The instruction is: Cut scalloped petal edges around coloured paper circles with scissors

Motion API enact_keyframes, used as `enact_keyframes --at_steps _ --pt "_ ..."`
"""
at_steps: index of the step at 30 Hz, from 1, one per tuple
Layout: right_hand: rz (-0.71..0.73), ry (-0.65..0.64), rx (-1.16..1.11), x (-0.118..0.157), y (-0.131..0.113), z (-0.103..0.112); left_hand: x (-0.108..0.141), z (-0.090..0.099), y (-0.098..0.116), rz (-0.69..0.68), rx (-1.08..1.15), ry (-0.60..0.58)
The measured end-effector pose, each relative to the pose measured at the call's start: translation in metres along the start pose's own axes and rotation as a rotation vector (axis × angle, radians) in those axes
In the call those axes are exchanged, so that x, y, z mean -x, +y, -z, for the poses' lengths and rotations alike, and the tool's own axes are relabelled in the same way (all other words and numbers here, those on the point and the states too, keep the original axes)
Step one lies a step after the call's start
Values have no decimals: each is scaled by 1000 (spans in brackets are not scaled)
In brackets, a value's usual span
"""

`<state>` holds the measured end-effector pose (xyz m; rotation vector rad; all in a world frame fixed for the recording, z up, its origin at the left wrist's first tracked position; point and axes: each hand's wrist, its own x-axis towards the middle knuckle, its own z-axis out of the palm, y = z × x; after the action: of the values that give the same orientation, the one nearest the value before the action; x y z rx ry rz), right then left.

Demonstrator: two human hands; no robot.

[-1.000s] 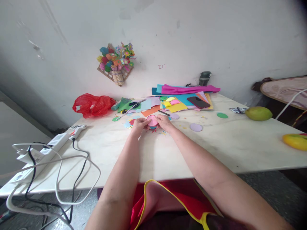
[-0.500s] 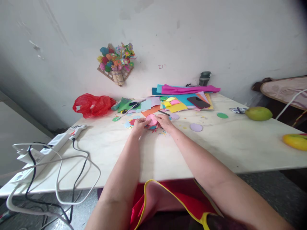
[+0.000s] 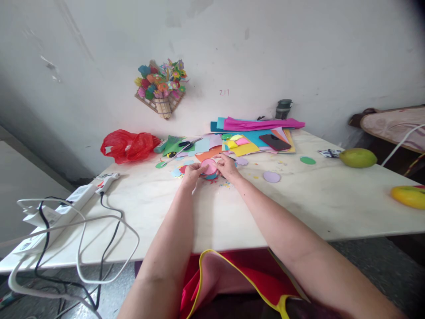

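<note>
Between my two hands, low over the table, is a pink paper circle (image 3: 209, 166). My left hand (image 3: 191, 174) pinches its left edge, thumb lying on top. At the right edge the fingers of my right hand (image 3: 227, 167) are closed on the rim, with the index finger along the upper edge. Blue and red paper shows just beneath the circle, partly hidden by it. Cut paper pieces and small scraps lie around both hands. A lilac scalloped paper shape (image 3: 242, 161) is just beyond my right hand.
Scissors (image 3: 187, 145), a red plastic bag (image 3: 129, 146) and coloured sheets (image 3: 252, 148) with a phone (image 3: 275, 142) lie at the back. A lilac circle (image 3: 272, 177), green circle (image 3: 308, 160) and mango (image 3: 357, 157) are to the right. A power strip (image 3: 75, 199) with cables occupies the left.
My right hand's fingers have shifted slightly up along the circle's edge. The circle has turned or tilted a little, showing more blue paper below it. My left hand barely moved.
</note>
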<state>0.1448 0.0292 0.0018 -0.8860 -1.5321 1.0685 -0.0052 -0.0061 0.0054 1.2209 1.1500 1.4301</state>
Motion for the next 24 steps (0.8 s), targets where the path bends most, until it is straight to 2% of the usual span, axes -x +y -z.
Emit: enact_keyframes --at_steps 5,18,24 --pt "36 9 3 -2 2 -1 0 1 0 2 -8 1" --pt "-48 1 -73 -1 -2 1 0 0 1 3 -30 -12" --pt "21 10 79 -6 12 2 2 -1 3 -8 -41 -13"
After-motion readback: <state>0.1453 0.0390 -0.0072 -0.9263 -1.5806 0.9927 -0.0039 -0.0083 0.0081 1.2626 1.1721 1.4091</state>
